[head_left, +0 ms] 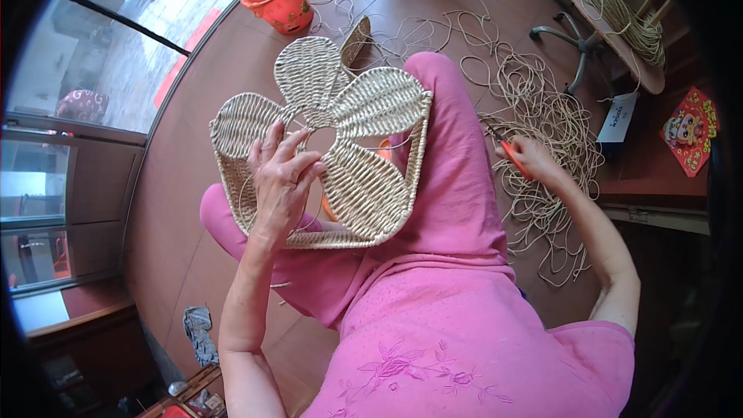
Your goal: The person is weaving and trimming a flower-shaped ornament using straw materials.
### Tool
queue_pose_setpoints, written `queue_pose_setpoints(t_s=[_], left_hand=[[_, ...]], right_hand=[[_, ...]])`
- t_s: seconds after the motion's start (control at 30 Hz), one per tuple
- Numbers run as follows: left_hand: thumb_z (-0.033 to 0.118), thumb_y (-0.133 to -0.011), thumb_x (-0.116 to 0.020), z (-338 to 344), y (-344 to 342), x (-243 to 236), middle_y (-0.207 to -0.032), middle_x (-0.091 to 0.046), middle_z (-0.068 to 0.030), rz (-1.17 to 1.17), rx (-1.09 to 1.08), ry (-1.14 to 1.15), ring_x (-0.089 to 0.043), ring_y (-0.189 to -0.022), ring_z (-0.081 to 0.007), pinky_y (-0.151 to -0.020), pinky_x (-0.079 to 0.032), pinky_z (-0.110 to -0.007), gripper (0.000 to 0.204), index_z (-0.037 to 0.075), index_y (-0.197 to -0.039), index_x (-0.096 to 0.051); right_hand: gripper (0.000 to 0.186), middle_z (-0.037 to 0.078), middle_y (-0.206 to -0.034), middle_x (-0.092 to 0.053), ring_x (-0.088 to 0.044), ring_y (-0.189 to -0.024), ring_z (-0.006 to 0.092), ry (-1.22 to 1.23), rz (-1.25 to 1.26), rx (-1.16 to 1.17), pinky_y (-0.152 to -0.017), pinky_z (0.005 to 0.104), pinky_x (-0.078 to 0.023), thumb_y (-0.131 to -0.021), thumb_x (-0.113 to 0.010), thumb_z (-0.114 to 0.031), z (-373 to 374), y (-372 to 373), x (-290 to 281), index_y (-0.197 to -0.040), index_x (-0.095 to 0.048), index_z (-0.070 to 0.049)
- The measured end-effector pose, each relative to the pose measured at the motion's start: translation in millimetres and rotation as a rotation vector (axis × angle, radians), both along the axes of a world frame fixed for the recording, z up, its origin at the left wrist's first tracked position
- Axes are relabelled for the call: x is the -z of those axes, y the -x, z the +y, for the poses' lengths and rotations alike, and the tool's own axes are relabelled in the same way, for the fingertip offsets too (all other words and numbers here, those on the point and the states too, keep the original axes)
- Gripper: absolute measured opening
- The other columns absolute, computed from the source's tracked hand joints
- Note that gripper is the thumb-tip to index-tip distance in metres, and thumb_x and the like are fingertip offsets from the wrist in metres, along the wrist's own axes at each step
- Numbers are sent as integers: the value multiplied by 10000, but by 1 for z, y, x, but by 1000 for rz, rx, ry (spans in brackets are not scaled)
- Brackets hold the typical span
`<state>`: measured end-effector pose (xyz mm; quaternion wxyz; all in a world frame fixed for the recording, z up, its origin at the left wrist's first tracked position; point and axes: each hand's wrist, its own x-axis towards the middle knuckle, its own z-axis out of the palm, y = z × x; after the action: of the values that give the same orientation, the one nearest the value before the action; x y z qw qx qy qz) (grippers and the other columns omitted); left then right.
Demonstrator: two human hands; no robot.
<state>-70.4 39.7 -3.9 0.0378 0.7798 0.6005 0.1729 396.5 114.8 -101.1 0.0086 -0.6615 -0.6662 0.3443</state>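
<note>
A flower-shaped woven basket (pixel 371 178) of pale cord rests on my lap, its petals set around a round hole in the middle. My left hand (pixel 282 174) grips it beside that hole, with the fingers bent over the inner edge and the thumb hidden. Thin loose strands run near these fingers. Off to the right, my right hand (pixel 534 161) is closed around orange-handled scissors (pixel 514 158). Their dark blades point up and left, over a large tangled heap of cord (pixel 553 124) on the floor.
An orange bucket (pixel 277 0) stands on the floor at the far left. At the far right, a coil of cord (pixel 619 11) lies on a board above a wheeled chair base (pixel 569 46). A grey cloth (pixel 200 334) is at the lower left, near glazed doors (pixel 101 108).
</note>
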Motion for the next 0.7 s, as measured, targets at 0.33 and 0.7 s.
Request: queue_pose_setpoints(t_s=[0.33,0.7], left_hand=[[-39,-832,-694,-62,-59,-31,-1214,-645,-142,-989,-263,175,-613,-1150,-222,-936,-512,-315,303,-3,-1133,-673],[3,-897,-662,-102,-77,-25,-1373,-502,-137,-1753,-554,342,-470,-1324,-219,-1176,-337,-361,552,-44,-1393,-424]], right_hand=[[444,257,-945,-694,-674,-935,425,394,76,56,-793,474,-528,-892,-589,-434,-71,-8,161,-934,-715,-11],[420,184,-1218,-624,-533,-1210,342,-1042,349,-89,-1045,484,-384,-1010,-519,-336,76,105,-51,-1271,-591,-15]])
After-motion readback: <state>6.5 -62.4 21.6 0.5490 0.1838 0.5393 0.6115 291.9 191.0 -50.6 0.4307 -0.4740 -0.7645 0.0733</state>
